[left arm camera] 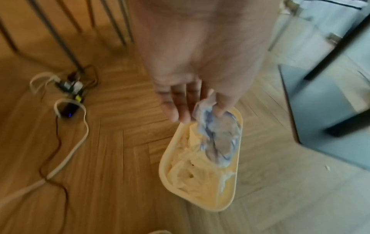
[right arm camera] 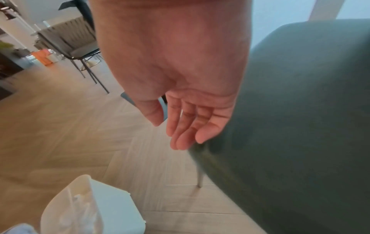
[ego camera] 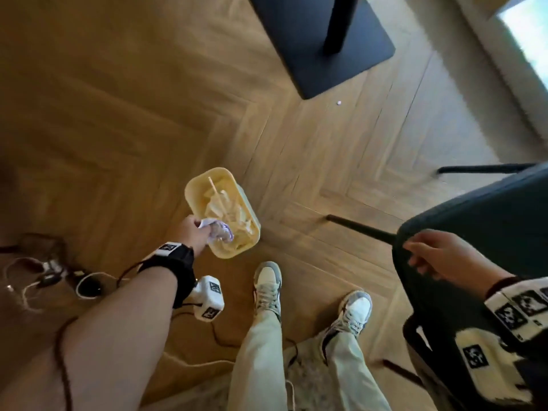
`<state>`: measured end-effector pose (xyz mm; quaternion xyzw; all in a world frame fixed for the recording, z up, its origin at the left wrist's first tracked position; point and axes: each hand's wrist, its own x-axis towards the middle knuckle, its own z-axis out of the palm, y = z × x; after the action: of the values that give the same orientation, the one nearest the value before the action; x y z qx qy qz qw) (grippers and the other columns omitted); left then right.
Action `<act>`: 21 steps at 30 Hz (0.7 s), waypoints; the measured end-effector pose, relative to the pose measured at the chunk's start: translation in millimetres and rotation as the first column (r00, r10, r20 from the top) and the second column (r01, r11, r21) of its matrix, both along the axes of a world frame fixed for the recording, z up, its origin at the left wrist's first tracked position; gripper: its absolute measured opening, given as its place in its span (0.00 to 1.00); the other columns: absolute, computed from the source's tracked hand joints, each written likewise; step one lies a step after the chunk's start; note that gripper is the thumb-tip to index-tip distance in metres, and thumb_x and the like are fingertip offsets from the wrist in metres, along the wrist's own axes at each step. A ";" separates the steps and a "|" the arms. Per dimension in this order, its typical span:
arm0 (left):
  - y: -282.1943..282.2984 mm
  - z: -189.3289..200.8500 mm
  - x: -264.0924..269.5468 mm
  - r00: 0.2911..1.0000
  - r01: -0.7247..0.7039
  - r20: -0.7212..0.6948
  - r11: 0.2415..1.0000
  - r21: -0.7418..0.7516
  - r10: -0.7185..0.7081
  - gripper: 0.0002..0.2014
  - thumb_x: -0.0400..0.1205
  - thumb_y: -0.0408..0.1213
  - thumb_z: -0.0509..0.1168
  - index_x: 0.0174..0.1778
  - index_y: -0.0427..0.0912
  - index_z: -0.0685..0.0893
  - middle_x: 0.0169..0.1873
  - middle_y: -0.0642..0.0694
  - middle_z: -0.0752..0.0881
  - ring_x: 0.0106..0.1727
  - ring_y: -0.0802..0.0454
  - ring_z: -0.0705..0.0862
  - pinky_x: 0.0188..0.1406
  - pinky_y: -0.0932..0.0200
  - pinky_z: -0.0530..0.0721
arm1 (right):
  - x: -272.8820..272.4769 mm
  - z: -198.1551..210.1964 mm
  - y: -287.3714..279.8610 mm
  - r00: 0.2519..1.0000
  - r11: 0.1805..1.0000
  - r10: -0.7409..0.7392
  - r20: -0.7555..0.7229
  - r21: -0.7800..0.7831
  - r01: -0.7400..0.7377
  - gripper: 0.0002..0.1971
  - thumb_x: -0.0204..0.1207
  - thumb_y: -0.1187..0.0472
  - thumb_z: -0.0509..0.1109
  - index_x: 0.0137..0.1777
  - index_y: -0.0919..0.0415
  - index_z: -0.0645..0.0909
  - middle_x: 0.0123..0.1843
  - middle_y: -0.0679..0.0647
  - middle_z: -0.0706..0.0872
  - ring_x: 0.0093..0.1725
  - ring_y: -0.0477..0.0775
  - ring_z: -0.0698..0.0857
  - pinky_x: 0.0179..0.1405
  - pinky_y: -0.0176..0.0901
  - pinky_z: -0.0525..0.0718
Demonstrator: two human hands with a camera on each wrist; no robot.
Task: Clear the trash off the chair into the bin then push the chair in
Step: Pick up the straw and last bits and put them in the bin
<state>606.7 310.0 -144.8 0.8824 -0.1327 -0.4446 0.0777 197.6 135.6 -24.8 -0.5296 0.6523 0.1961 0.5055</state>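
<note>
We're at the drop — left hand (left arm camera: 192, 88) pinches crumpled wrapper (left arm camera: 218, 139) over bin (ego camera: 222, 212); next: let go. Right hand (right arm camera: 186, 120) relaxed, empty, w/ fingertips at chair (right arm camera: 300, 126) edge.

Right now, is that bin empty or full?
Nearly full: crumpled white paper fills the cream bin to the rim, and the left hand holds a plastic wrapper over it.

Counting it up: one bin (ego camera: 221, 185) mid-frame, one chair (ego camera: 486, 229) at right, two hands (ego camera: 191, 232) (ego camera: 444, 256), two sneakers (ego camera: 267, 287) (ego camera: 353, 314) at bottom, one wrapper (ego camera: 219, 231).
</note>
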 end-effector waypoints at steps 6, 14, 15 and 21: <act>-6.9 -20.9 16.4 0.989 -0.129 -0.094 0.978 -0.166 0.115 0.38 0.76 0.45 0.71 0.81 0.45 0.62 0.60 0.44 0.82 0.61 0.39 0.83 0.64 0.42 0.80 | 120.8 -25.2 21.6 0.993 0.994 0.094 0.073 0.054 -0.098 0.07 0.83 0.58 0.63 0.51 0.59 0.81 0.41 0.57 0.88 0.36 0.51 0.84 0.33 0.40 0.80; 27.6 53.4 -17.9 0.925 0.198 -0.317 0.978 -0.065 -0.209 0.05 0.83 0.40 0.64 0.47 0.43 0.83 0.44 0.40 0.90 0.39 0.46 0.88 0.39 0.56 0.82 | 176.4 31.0 81.3 0.975 0.983 0.167 0.144 0.053 -0.176 0.09 0.83 0.54 0.61 0.52 0.56 0.81 0.45 0.54 0.90 0.39 0.48 0.85 0.37 0.41 0.85; 27.5 74.7 -26.0 0.915 0.227 -0.319 0.969 -0.095 -0.245 0.06 0.83 0.40 0.64 0.49 0.43 0.83 0.44 0.41 0.90 0.41 0.45 0.88 0.43 0.53 0.84 | 171.6 46.5 85.3 0.978 0.987 0.148 0.147 0.033 -0.155 0.09 0.83 0.54 0.61 0.52 0.57 0.81 0.45 0.54 0.89 0.40 0.49 0.86 0.43 0.44 0.87; 0.4 211.3 -89.0 0.782 0.447 -0.311 0.833 -0.326 -0.541 0.05 0.84 0.39 0.63 0.50 0.45 0.84 0.44 0.43 0.88 0.47 0.46 0.86 0.47 0.51 0.84 | 106.1 137.1 115.7 0.966 0.986 -0.157 0.207 -0.022 0.165 0.09 0.83 0.55 0.61 0.55 0.57 0.80 0.43 0.53 0.87 0.38 0.47 0.85 0.38 0.39 0.84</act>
<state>517.7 310.4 66.5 0.6936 -0.3940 -0.5969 0.0859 303.7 251.3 112.3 -0.5021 0.6414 0.0858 0.5737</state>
